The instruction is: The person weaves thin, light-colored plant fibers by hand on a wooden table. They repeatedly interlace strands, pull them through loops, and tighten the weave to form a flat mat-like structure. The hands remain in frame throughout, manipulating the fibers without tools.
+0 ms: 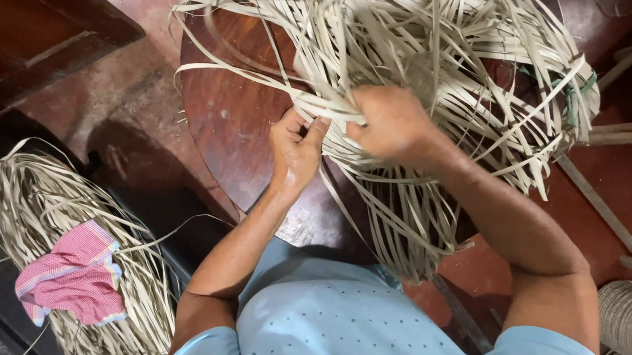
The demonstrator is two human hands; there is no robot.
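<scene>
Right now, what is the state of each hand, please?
Left hand: closed, pinching pale strips.
Right hand: closed, gripping the same bundle of strips on the round table.

home weaving workshop: heaped pale reed strips [432,55], round wooden table [227,118]

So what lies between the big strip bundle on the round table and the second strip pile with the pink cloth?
In the head view, bare dark table wood, its rim, then reddish floor in shadow. No other object sits there.
</scene>
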